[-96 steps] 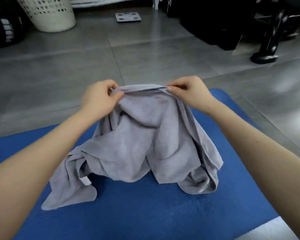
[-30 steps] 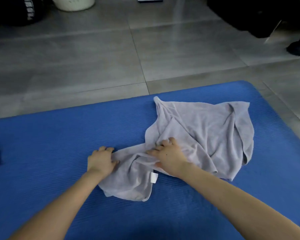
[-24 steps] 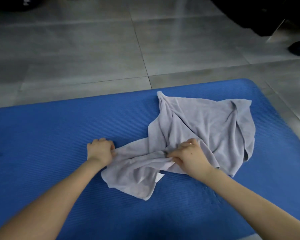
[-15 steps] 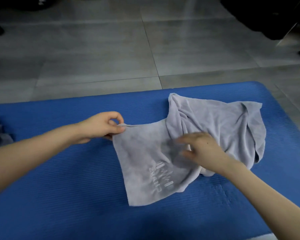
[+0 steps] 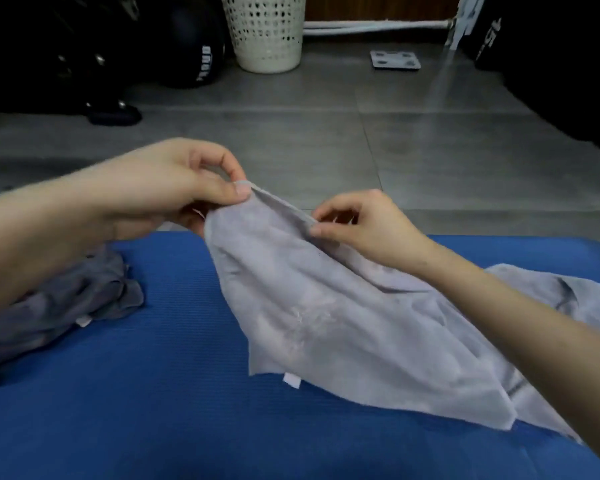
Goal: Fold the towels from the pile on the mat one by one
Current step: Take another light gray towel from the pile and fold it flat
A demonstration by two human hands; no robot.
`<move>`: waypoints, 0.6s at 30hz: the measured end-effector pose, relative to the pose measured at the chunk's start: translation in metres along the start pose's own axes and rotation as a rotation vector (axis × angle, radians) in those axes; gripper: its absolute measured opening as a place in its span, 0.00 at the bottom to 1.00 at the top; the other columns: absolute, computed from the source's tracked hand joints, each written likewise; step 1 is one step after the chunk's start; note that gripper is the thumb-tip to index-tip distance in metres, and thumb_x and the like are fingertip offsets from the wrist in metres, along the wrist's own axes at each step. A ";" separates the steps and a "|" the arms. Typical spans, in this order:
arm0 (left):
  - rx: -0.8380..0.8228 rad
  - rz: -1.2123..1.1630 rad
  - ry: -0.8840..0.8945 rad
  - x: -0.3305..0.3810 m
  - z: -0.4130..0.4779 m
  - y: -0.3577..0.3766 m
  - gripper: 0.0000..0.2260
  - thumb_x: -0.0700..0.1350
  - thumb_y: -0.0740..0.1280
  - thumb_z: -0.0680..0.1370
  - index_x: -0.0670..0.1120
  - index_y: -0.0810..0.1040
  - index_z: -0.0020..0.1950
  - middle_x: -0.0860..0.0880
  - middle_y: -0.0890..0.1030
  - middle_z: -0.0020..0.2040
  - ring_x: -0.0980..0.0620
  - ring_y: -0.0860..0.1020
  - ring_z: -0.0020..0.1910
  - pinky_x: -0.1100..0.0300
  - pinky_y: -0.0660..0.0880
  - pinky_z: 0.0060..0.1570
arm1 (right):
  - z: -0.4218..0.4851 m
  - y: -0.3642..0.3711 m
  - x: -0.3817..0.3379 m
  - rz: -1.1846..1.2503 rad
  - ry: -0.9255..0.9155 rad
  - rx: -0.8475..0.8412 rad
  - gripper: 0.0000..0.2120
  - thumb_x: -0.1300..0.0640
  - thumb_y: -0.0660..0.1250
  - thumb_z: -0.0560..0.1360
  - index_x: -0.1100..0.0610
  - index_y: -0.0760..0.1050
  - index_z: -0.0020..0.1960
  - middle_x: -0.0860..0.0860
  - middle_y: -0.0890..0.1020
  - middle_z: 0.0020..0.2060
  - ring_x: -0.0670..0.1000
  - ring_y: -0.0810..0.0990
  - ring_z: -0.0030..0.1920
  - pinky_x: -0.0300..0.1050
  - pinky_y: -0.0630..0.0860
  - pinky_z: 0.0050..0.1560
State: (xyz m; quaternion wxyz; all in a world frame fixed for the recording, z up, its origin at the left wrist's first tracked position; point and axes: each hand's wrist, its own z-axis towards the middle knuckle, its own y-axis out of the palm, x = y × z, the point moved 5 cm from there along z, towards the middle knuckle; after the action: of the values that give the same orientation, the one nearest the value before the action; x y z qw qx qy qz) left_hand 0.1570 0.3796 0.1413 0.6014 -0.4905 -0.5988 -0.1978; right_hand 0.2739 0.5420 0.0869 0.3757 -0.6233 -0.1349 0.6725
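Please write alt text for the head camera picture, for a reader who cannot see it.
The left hand and right hand pinch up one edge of a light grey towel on a blue mat. More crumpled towels lie at left.

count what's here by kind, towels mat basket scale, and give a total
towels: 2, the light towel and the dark heap, counted as one
mat: 1
basket: 1
scale: 1
total: 5
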 end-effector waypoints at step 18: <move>0.294 0.549 -0.542 -0.342 -0.010 0.021 0.07 0.46 0.65 0.76 0.43 0.77 0.45 0.44 0.81 0.47 0.46 0.76 0.46 0.56 0.70 0.41 | -0.067 0.162 0.116 -0.416 0.101 -0.268 0.10 0.57 0.68 0.71 0.55 0.81 0.51 0.51 0.83 0.48 0.54 0.82 0.47 0.38 0.75 0.46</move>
State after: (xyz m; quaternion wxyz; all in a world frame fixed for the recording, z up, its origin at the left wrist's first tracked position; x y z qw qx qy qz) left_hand 0.1096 0.2608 -0.1765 0.5161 -0.5753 -0.6042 0.1941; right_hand 0.2886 0.4909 -0.1168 0.4264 -0.6593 -0.3291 0.5247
